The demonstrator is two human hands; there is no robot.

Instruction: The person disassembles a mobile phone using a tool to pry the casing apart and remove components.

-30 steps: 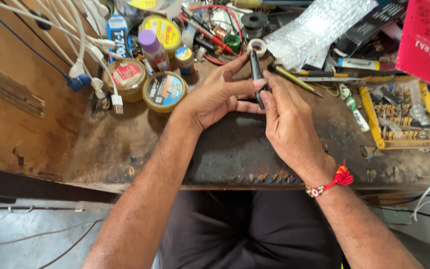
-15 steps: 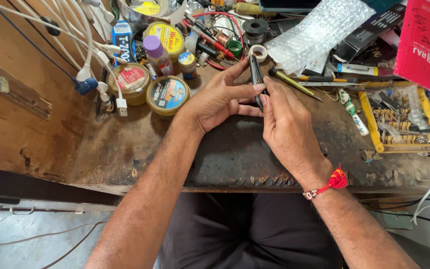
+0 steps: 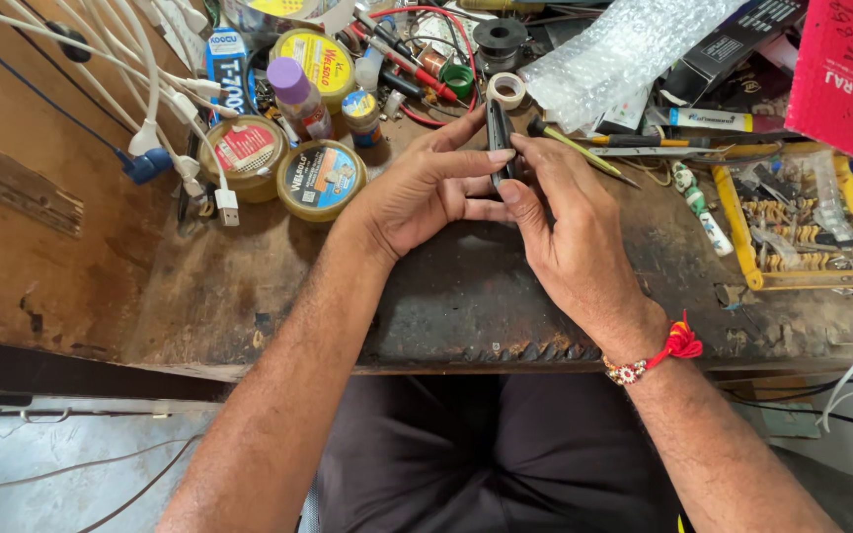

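Both hands meet over the middle of a worn wooden workbench (image 3: 249,306). My left hand (image 3: 431,192) and my right hand (image 3: 575,232) together grip a slim black device (image 3: 499,133) held on edge, its far end pointing away from me. Left thumb and fingers pinch it from the left; right fingertips press its right side. A red thread band (image 3: 673,345) circles my right wrist. A dark mat (image 3: 466,286) lies under the hands.
Round tins (image 3: 320,178) and small bottles (image 3: 293,94) stand at the left rear beside white cables (image 3: 165,104). A tape roll (image 3: 506,89), screwdrivers (image 3: 584,148), bubble wrap (image 3: 624,49), a yellow parts tray (image 3: 802,217) and a red box (image 3: 851,69) crowd the back and right.
Hands stay on the black device in nearly the same grip; the view has shifted slightly, and the fingers have adjusted a little along its edge.
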